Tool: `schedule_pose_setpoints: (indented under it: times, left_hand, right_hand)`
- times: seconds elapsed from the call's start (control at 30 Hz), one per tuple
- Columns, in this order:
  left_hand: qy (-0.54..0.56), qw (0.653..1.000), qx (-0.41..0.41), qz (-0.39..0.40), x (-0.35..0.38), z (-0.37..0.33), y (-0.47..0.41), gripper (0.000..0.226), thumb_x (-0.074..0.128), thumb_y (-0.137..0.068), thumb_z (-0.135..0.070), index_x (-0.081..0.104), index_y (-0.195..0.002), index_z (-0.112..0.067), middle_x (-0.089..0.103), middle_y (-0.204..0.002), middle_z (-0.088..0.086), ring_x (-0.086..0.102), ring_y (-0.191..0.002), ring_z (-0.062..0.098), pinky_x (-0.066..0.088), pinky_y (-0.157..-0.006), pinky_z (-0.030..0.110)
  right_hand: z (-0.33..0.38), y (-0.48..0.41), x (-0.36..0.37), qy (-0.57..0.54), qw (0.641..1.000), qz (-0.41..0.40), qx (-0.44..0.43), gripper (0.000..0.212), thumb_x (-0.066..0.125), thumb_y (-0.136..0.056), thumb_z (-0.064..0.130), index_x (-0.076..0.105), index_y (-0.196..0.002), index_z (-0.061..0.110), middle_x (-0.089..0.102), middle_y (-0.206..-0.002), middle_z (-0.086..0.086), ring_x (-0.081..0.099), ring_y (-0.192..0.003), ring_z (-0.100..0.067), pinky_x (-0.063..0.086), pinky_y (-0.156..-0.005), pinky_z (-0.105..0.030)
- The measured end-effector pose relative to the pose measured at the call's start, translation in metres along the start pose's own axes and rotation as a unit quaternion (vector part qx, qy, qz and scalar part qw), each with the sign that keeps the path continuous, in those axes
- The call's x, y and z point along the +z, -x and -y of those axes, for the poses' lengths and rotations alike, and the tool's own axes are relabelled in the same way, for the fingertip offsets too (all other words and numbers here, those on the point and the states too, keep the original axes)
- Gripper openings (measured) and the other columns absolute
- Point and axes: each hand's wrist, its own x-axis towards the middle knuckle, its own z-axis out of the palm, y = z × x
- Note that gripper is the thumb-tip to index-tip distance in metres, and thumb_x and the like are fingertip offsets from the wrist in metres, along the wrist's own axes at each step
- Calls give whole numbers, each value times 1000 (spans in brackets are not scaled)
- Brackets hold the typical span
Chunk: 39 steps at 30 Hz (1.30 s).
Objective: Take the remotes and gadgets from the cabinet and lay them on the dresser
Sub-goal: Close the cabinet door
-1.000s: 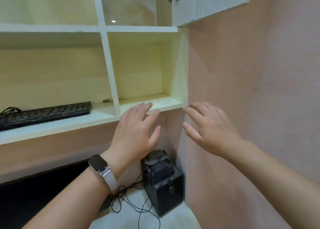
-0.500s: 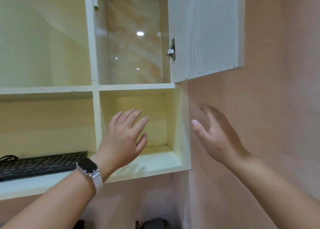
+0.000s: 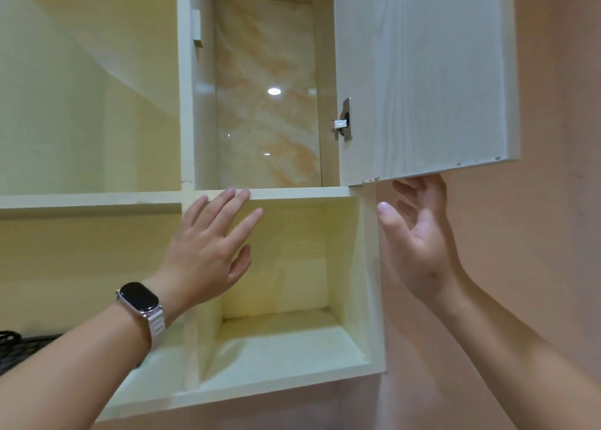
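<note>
A pale yellow wall cabinet (image 3: 182,104) fills the view, with open cubbies below and a tall upper compartment (image 3: 266,104) backed by marbled tile. Its grey wood-grain door (image 3: 422,72) stands swung open to the right. My right hand (image 3: 416,241) is raised, palm toward me, with the fingertips at the door's lower edge. My left hand (image 3: 208,244), a smartwatch on its wrist, is spread open in front of the small lower cubby (image 3: 292,267), fingertips near the shelf edge. No remotes or gadgets show in the compartments I can see.
A black keyboard (image 3: 19,348) with a cable lies on the lower shelf at the far left. A pink wall (image 3: 553,267) bounds the cabinet on the right. A metal hinge (image 3: 343,120) sits on the door's inner side.
The view has tilted upward, off the black device below and onto the upper compartment. Both hands rose; the right hand went from the lower shelf's corner to the open door's bottom edge.
</note>
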Motion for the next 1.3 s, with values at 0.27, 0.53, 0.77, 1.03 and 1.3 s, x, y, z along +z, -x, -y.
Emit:
schedule_pose_setpoints:
  times: [0.27,0.53,0.77,1.03,1.3]
  left_hand:
    - [32,998,16,-59,6,2,0,52,60,-81,-30,62,-129,-11,50,-143,16,45,-134,35,33,-109,54]
    - [75,995,6,-71,5,4,2,45,62,-81,-29,66,-122,-11,55,-139,14,48,-132,33,34,-109,53]
    - [103,991,0,-88,5,4,2,40,60,-81,-28,68,-116,-11,59,-134,13,50,-130,33,35,-108,52]
    - [106,988,-4,-115,8,4,2,37,62,-80,-28,69,-111,-11,62,-129,12,53,-126,32,38,-104,52]
    - [123,982,-6,-144,10,5,3,36,62,-81,-26,69,-110,-8,63,-125,14,56,-123,34,39,-104,52]
  right_hand:
    - [-2,-4,26,-12,997,-8,-77,50,52,-84,30,29,-128,35,44,-131,9,44,-125,1,32,-105,-16]
    - [-8,-4,68,189,974,21,-123,75,46,-92,45,11,-151,16,17,-156,3,13,-147,-7,15,-120,-26]
    - [-17,-11,88,254,951,9,-174,77,49,-93,42,2,-151,24,11,-158,-3,8,-150,-18,8,-118,-17]
    - [-26,-18,101,351,914,24,-204,79,53,-87,44,13,-152,22,24,-155,-17,25,-145,-36,34,-112,-50]
    - [-25,-24,129,536,827,66,-155,77,56,-86,52,28,-151,22,33,-151,-24,31,-138,-46,32,-109,-54]
